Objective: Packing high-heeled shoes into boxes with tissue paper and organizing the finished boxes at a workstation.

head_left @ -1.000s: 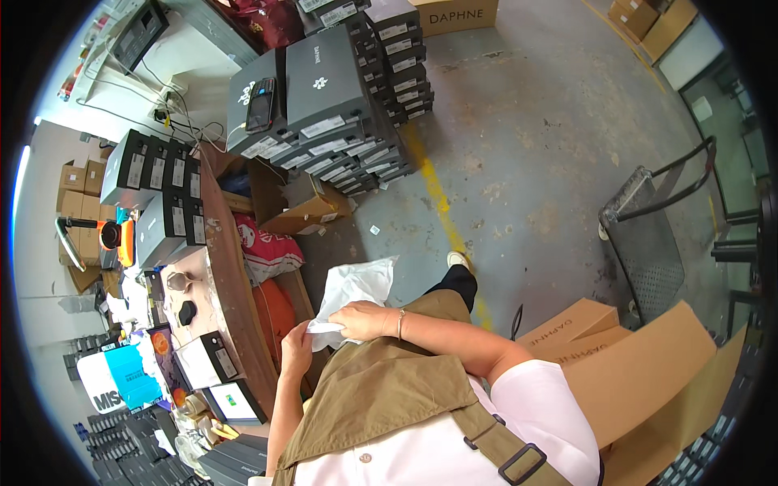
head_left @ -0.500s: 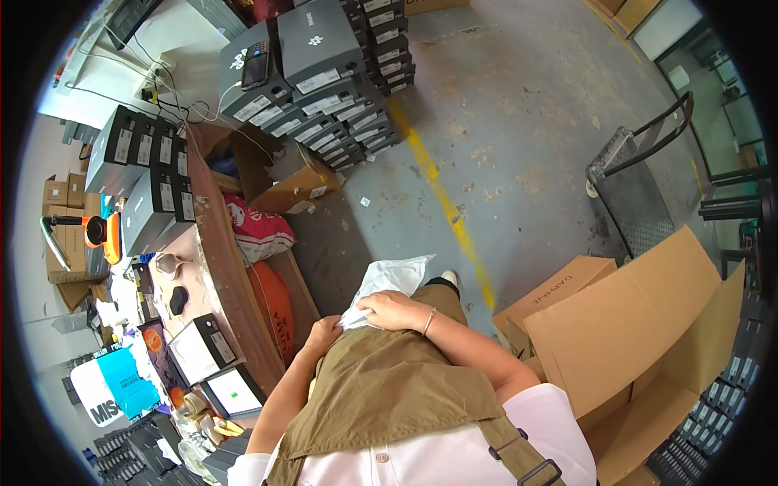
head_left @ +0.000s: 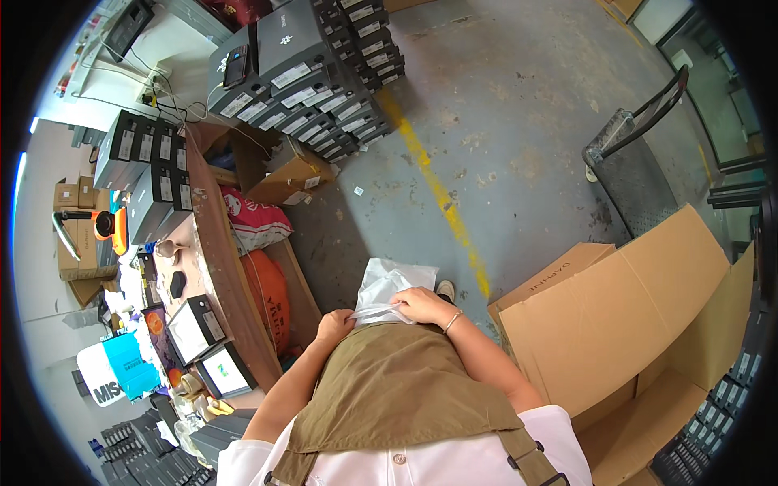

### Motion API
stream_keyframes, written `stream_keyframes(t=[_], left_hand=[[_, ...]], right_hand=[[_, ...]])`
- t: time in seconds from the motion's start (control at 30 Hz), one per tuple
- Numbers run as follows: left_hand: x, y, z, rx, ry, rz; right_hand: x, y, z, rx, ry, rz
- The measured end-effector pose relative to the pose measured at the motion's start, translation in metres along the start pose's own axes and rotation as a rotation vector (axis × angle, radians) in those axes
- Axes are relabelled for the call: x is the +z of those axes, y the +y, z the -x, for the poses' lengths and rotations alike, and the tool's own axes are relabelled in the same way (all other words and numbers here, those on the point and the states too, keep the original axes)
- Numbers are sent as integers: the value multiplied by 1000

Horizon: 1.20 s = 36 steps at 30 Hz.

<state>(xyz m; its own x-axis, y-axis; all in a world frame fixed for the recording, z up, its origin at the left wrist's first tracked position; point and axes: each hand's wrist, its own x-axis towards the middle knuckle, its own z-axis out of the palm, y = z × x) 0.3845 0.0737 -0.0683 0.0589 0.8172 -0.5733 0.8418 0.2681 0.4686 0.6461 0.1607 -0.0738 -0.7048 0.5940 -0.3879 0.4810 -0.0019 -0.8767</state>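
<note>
Both hands hold a white bag in front of the waist.
Bag point(head_left: 387, 285) looks light, limp, slippery (thin film); right hand point(head_left: 420, 306) pinches its near edge, left hand point(head_left: 335, 326) grips the left corner, the best holds.

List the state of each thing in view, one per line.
Plastic bag: crumpled, held in both hands.
Left hand: gripping the bag's edge.
Right hand: gripping the bag's top.
Big carton: open, flaps up.
Small carton: open.
Cart: bare, parked on floor.

Olive apron point(head_left: 405, 389) over white shirt point(head_left: 454, 462) (thin wrist bracelet point(head_left: 451, 322))
</note>
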Motion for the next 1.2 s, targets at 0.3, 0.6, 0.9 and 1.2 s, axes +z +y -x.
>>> stream_keyframes(t=[0.3, 0.6, 0.9, 1.2], left_hand=[[25, 25, 20, 9, 19, 29], [30, 24, 26, -12, 58, 63], [36, 14, 35, -36, 58, 66], [42, 7, 41, -26, 94, 87]], right_hand=[[-2, 23, 36, 50, 17, -42], [2, 18, 41, 32, -7, 2], [12, 21, 39, 30, -51, -42], [13, 18, 38, 16, -63, 1]])
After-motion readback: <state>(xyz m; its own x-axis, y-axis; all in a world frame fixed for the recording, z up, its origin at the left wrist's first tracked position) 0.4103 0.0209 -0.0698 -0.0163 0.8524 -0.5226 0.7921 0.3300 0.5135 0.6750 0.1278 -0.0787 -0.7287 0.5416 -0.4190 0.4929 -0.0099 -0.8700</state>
